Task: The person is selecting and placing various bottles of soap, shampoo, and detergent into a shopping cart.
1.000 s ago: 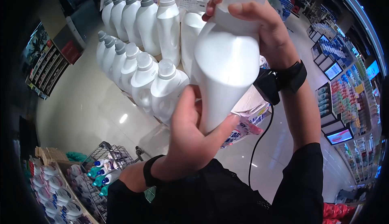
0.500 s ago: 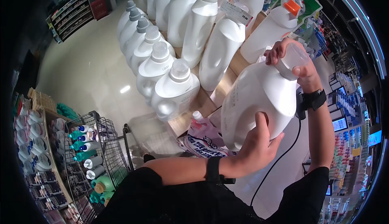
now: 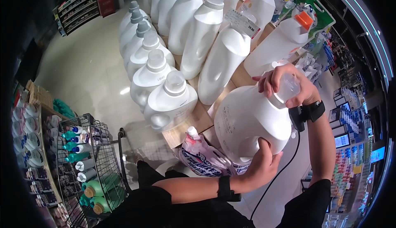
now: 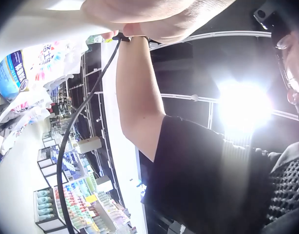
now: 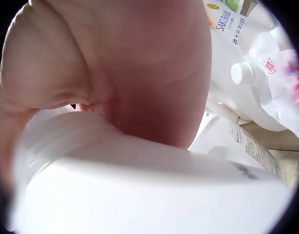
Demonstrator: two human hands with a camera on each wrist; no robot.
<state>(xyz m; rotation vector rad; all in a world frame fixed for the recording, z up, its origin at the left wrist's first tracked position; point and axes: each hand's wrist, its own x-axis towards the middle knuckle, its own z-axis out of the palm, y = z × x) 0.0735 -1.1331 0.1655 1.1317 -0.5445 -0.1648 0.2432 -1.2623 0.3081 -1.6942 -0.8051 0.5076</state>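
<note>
A large white detergent bottle point(image 3: 251, 118) with a translucent cap is held tilted over the near right corner of the wooden display. My right hand point(image 3: 301, 78) wraps round its cap and neck, thumb on the near side. Lower down, my left hand point(image 3: 258, 168) grips the bottle at its handle opening. The right wrist view shows the palm point(image 5: 144, 63) close over the white bottle shoulder point(image 5: 139, 195). Below the bottle's left side lies a purple and white printed pouch point(image 3: 202, 155) with a white cap. The bottle's underside is hidden.
Rows of similar white bottles point(image 3: 177, 98) stand left of the held one. Orange-capped bottles point(image 3: 278, 42) and a price card point(image 3: 243, 23) are behind. A wire shopping cart point(image 3: 121, 153) with bottles stands at left. A black cable point(image 3: 280, 172) hangs near the right forearm.
The bottle has come down and to the right from close before the camera to the display corner, then shifted slightly left and lower. Both hands have stayed on it; the head view has shifted.
</note>
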